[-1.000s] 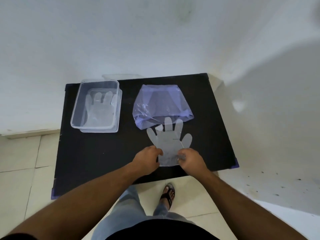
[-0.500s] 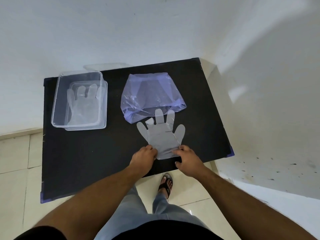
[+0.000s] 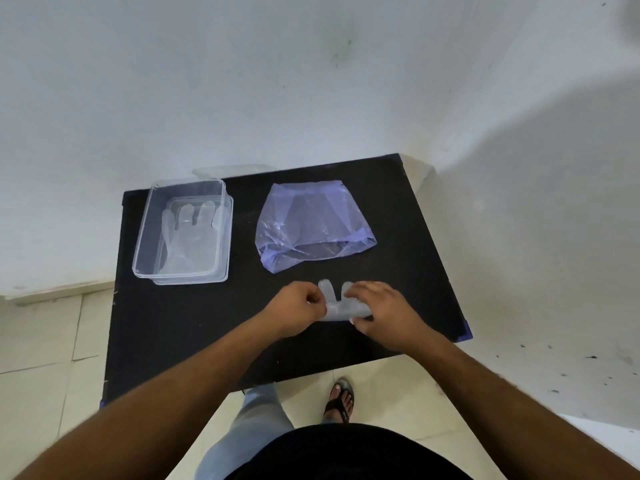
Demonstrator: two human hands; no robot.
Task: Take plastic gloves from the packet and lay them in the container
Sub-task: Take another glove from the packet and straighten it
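A clear plastic glove lies on the black table near its front edge, mostly hidden under my hands; only two finger tips and part of the palm show. My left hand pinches its left side and my right hand covers and grips its right side. The bluish plastic packet lies behind the glove, its mouth facing me. A clear rectangular container stands at the back left with a glove laid flat inside.
White walls close in behind and to the right of the table. A clear lid peeks out behind the container. My sandalled foot stands on the tiled floor below the table's front edge.
The glove has been drawn clear of the packet toward me. Both hands have moved up over it, covering most of it; before, they held only its cuff.
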